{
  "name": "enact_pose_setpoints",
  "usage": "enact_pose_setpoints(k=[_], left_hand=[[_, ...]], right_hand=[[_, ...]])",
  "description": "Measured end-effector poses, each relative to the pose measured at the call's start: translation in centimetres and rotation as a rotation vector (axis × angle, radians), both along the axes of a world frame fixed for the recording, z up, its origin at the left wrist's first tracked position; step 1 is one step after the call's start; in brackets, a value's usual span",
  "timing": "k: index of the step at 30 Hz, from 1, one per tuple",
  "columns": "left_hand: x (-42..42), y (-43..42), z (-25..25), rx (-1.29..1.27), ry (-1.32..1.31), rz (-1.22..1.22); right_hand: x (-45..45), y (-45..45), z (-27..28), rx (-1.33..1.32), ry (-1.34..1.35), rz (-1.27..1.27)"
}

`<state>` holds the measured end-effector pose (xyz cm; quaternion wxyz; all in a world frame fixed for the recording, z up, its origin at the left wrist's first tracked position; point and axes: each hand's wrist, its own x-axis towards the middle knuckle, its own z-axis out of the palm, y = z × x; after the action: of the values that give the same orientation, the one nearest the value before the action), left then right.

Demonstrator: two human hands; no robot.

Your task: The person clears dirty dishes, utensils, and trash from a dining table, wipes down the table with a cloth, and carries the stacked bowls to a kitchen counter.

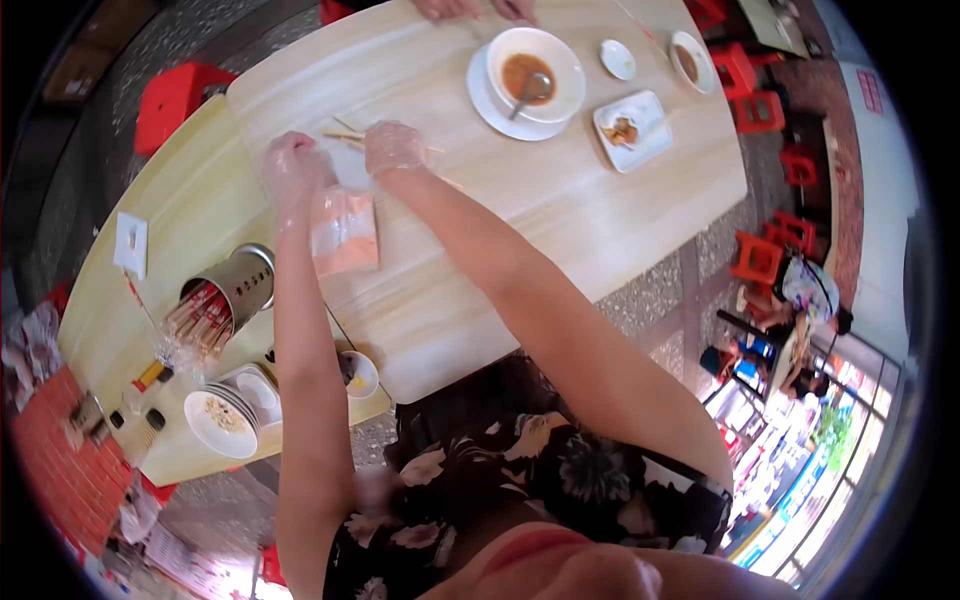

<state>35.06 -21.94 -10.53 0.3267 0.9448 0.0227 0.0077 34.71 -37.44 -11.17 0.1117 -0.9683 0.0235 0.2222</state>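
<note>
- Nearest on my left I see a stack of white dishes (222, 418) with food scraps in the top one, and a small bowl (360, 376) beside my left forearm.
- Beyond them, a perforated metal canister (248, 285) holds a bundle of wrapped chopsticks (200, 318).
- The plastic packet (346, 238), printed orange, lies on the pale surface (440, 300) between my forearms.
- My left hand (293, 162), in a clear plastic glove, is curled at the packet's far end; I can't tell whether it grips anything.
- My right hand (394, 148), gloved too, is bunched over some loose wooden chopsticks (343, 133) whose ends show on both sides; whether it grips them I can't tell.
- Ahead to the right, a soup bowl (558, 72) with a spoon (530, 91) sits on a plate (484, 100), near a square dish (640, 150) of food scraps.
- At the far edge, another person's hands (448, 8) rest.
</note>
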Motion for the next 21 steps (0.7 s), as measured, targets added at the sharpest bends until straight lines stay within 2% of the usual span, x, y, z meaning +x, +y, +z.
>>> enact_pose_setpoints(k=[1, 2, 3, 4, 5, 6, 7, 8, 10, 11, 13, 14, 15, 16, 18, 21], left_hand=[[-0.7, -0.1, 0.7, -0.176, -0.159, -0.044], [-1.8, -0.9, 1.2, -0.184, -0.153, -0.071], [-3.0, -2.4, 2.5, -0.310, -0.140, -0.032], [-4.0, -4.4, 3.8, -0.441, -0.122, -0.001], [-5.3, -6.3, 5.1, -0.454, -0.114, -0.039], [-6.5, -8.0, 6.3, -0.533, 0.024, 0.049], [-7.1, -9.7, 7.0, -0.609, 0.160, 0.145], [-7.6, -11.4, 6.3, -0.612, 0.159, 0.132], [-9.0, -14.6, 3.4, -0.667, 0.159, 0.021], [-9.5, -16.4, 2.8, -0.659, 0.156, 0.021], [-10.6, -20.9, 2.1, -0.528, 0.356, -0.081], [-11.2, -23.6, 2.3, -0.516, 0.354, -0.078], [-12.0, -26.5, 2.5, -0.527, 0.353, -0.155], [-12.8, -29.4, 2.8, -0.536, 0.355, -0.228], [-13.1, -35.6, 3.7, -0.546, 0.371, -0.174], [-13.2, -42.7, 2.4, -0.501, 0.424, -0.046]], right_hand=[[-0.9, -0.8, 0.5, -0.008, 0.003, -0.026], [-2.0, -1.7, 0.9, 0.013, 0.021, 0.021], [-3.0, -2.9, 1.5, 0.032, 0.033, 0.062], [-4.3, -4.5, 2.0, 0.020, 0.031, 0.019], [-5.7, -6.2, 2.4, 0.083, 0.136, -0.017], [-7.0, -7.6, 2.4, 0.154, 0.238, -0.041], [-9.0, -9.9, 0.9, 0.212, 0.193, -0.084], [-11.4, -12.7, -0.4, 0.271, 0.147, -0.117], [-16.1, -19.3, 1.2, 0.700, 0.206, -0.617], [-18.1, -23.0, 1.7, 0.844, 0.128, -0.781], [-20.2, -31.5, 2.4, 1.003, -0.182, -0.960], [-20.3, -35.6, 2.4, 1.002, -0.331, -0.981], [-19.3, -39.5, 3.2, 0.803, -0.325, -1.062], [-18.5, -43.3, 3.0, 0.668, -0.436, -1.003], [-14.5, -49.5, 4.3, 0.125, -0.416, -0.891], [-10.7, -58.3, 1.0, 0.227, -0.471, -0.814]])
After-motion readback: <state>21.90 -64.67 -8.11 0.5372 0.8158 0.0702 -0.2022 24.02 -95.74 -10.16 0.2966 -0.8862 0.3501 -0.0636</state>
